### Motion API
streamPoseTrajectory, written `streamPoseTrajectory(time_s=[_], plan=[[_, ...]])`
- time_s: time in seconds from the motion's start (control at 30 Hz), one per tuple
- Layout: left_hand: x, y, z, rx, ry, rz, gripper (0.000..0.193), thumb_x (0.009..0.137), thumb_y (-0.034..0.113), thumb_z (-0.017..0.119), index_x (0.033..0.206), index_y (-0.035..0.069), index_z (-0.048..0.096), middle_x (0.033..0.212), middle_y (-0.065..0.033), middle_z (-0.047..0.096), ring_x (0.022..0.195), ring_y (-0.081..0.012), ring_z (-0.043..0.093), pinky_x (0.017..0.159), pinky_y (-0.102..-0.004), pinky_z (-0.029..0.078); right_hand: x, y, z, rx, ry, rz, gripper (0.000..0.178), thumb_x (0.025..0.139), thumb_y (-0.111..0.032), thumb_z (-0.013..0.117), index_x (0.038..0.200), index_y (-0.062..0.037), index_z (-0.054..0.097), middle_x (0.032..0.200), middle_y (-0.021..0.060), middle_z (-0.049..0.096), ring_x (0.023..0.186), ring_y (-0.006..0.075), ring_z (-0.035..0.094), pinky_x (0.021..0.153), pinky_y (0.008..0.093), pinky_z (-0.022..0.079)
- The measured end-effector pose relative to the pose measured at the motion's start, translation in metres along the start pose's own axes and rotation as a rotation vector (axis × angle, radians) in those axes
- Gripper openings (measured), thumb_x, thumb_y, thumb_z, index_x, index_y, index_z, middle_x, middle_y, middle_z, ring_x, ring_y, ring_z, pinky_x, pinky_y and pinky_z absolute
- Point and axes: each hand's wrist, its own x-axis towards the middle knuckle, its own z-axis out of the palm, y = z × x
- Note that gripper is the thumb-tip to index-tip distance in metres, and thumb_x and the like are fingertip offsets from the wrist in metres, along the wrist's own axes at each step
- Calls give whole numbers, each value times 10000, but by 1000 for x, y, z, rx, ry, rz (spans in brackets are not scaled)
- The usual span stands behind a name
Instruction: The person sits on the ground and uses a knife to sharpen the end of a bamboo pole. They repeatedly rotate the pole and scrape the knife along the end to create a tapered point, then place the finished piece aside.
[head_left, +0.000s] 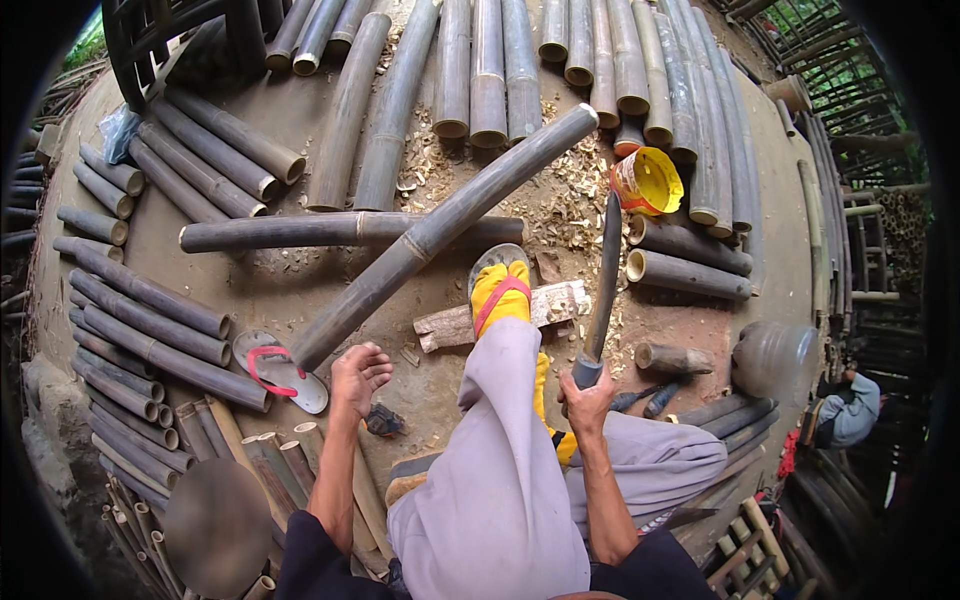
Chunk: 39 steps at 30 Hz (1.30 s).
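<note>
My right hand (590, 398) is wrapped round the grey handle of a machete (606, 275), whose long blade points up and away from me. To the left, my left hand (360, 376) is raised with its fingers loosely bent and apart, holding nothing. Just beyond it is the near end of a slanting bamboo pole (450, 232), apart from the fingers. That pole crosses over a second bamboo pole (300, 232) lying sideways. My foot, in a yellow sock and a flip-flop (501, 290), rests on a rough wooden block (445, 328).
Cut bamboo poles (385, 140) lie in rows at the back, left and right. Wood chips cover the ground around a yellow bucket (648, 182). A loose flip-flop (280, 372) lies at left. A cloudy plastic jug (773, 362) and another person (850, 412) are at right.
</note>
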Motion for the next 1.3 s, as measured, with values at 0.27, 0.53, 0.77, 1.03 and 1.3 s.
streamPoseTrajectory(time_s=[0.27, 0.53, 0.77, 1.03, 1.3], plan=[[21, 63, 95, 1034, 115, 1222, 583, 673, 186, 788, 1188, 50, 551, 1118, -143, 569, 1058, -272, 547, 937, -381, 435, -12, -12, 7, 24, -15, 7, 249, 751, -58, 718, 886, -13, 514, 603, 38, 564, 478, 116, 544, 442, 274, 432], [78, 16, 141, 1405, -1, 889, 728, 633, 195, 774, 1277, 101, 447, 1092, -153, 587, 1003, -352, 590, 867, -435, 492, -30, -18, 9, 128, -48, 34, 251, 777, -59, 707, 897, -8, 493, 616, 51, 577, 465, 112, 553, 420, 256, 426], [79, 7, 150, 1461, 114, 971, 635, 628, 213, 789, 1163, 78, 476, 989, -146, 602, 911, -337, 619, 770, -441, 516, -52, -27, 1, 207, -21, 17, 269, 786, -10, 684, 943, 10, 466, 617, 60, 561, 455, 132, 552, 417, 261, 437], [84, 2, 148, 1549, 241, 993, 473, 631, 112, 720, 1043, 77, 489, 880, -143, 602, 826, -340, 642, 715, -448, 534, -37, 17, -10, 267, -89, 166, 245, 794, -28, 681, 913, 2, 469, 614, 57, 558, 451, 134, 550, 420, 267, 438], [88, 33, 141, 1558, 136, 688, 784, 510, 360, 877, 1185, 146, 540, 952, -182, 674, 925, -370, 652, 778, -465, 527, -23, 46, -24, 286, -67, 174, 277, 788, -52, 698, 935, 0, 469, 632, 44, 555, 457, 118, 552, 418, 254, 436]])
